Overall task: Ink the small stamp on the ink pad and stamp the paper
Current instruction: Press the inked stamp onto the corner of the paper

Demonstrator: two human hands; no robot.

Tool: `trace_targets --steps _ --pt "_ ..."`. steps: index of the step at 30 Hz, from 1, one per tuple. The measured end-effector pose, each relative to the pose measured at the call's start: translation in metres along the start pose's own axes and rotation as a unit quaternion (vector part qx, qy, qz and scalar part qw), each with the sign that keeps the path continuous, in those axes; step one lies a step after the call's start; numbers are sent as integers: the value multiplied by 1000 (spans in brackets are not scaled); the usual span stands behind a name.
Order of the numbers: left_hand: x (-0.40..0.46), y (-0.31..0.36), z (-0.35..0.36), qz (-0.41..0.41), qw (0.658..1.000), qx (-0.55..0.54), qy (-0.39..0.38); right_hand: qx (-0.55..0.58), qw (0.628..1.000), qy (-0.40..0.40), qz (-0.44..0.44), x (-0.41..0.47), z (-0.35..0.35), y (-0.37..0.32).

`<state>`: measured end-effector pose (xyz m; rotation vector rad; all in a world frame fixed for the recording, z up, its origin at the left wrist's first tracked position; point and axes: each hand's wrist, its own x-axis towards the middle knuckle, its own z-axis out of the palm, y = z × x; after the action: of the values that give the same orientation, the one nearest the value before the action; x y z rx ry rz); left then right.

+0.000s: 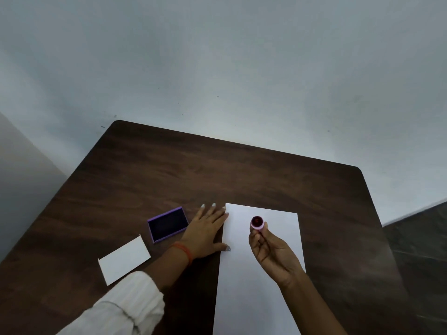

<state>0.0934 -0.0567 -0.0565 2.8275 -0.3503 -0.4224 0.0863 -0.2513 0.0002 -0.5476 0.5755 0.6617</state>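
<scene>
A view from above and behind two hands working at a dark wood-grain counter (217, 170) set against a pale wall.

Nearest, at the lower left of the frame, a cream ribbed sleeve (125, 308) covers the left forearm. A long white sheet of paper (242, 298) runs from the bottom edge up through the lower centre. At lower left, well apart from the sheet, lies a small white card (124, 261).

Over the middle of the paper, the right hand (273, 252) is raised with palm turned upward, its fingertips pinched around a small pink stamp (257, 223). The stamp's round face is turned up toward the camera and looks dark red, possibly already inked, though the face is too small to be sure.

Left of it, the left hand (205, 230) lies flat and spread wide on the counter, holding nothing, an orange band at the wrist. Its thumb and fingertips touch the left edge of the paper, steadying it.

Just beyond and left of that hand sits the open purple ink pad (168, 224), its dark pad exposed, near the centre of the frame.

The step in hand appears to be checking the stamp face. Next, the right hand would need to turn the stamp face down and press it squarely onto the paper; if the face proves dry, it would go to the pad first.
</scene>
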Motion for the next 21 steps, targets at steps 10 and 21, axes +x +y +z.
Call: trace_targets --steps 10,21 --pt "5 -1 19 0 1000 1 -7 -323 917 143 -183 47 14 -18" --pt "5 -4 20 4 1000 -26 7 -747 546 180 -335 91 27 10"
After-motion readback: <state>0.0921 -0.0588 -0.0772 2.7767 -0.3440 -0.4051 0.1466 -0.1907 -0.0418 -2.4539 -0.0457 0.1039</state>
